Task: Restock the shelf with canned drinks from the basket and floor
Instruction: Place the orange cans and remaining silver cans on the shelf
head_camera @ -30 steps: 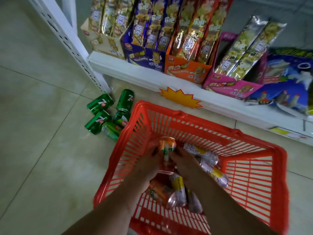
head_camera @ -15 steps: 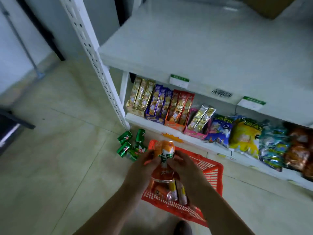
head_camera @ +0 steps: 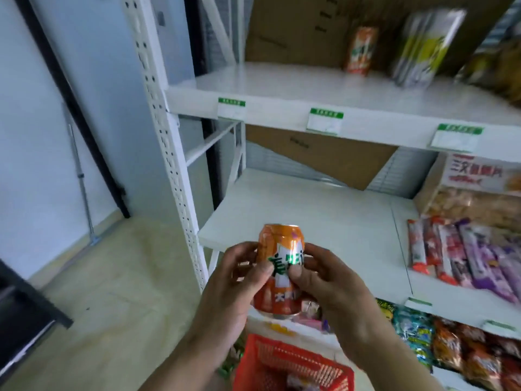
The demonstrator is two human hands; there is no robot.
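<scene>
An orange drink can [head_camera: 282,241] with green lettering stands upright in the air in front of the middle white shelf [head_camera: 310,221]. My left hand [head_camera: 234,280] grips its left side and my right hand [head_camera: 329,280] grips its right side, thumbs on the label. Below them the red basket [head_camera: 282,359] sits on the floor with a can partly visible inside. On the upper shelf [head_camera: 282,88] another orange can [head_camera: 361,50] stands beside a pack of yellow and silver cans [head_camera: 423,49].
Snack bars [head_camera: 465,249] lie on the right part of the middle shelf. Snack bags [head_camera: 451,345] fill the shelf below. A perforated white upright [head_camera: 169,142] bounds the shelf on the left. Cardboard [head_camera: 318,153] backs the shelves. Tiled floor [head_camera: 112,292] lies to the left.
Both hands have lifted the orange can out of the basket to the height of the middle shelf. The view has risen from the floor to the shelves.
</scene>
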